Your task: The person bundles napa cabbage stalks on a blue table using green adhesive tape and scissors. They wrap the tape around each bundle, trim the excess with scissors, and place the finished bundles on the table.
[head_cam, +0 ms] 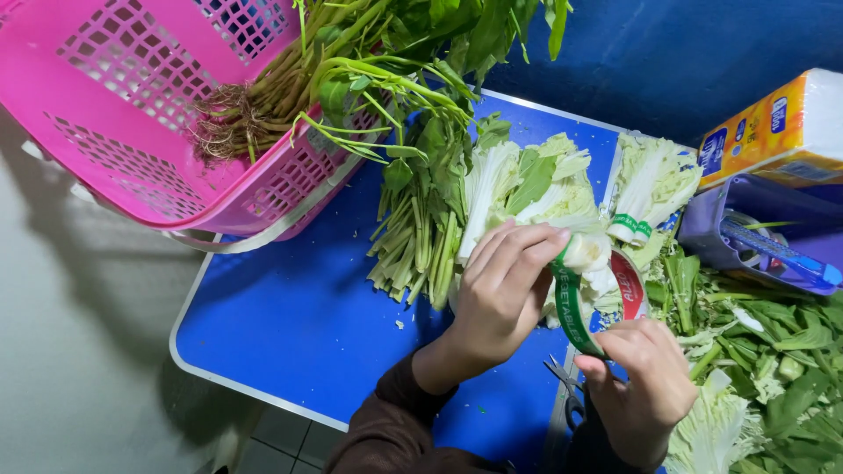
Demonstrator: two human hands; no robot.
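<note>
Head view | left hand (pixel 500 294) presses cabbage bundle (pixel 536 189) near blue table (pixel 290 325) right edge | right hand (pixel 645 377) pinches green tape (pixel 571 307), half wound | another bundle (pixel 650 184) already taped.

Bright, sharp — perhaps overhead light

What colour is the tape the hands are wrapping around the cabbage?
The tape is green, with a red stretch near the right hand, best seen in the head view.

scissors (pixel 571 395) half hidden by right hand (pixel 645 386), basket (pixel 132 114) cropped
</note>
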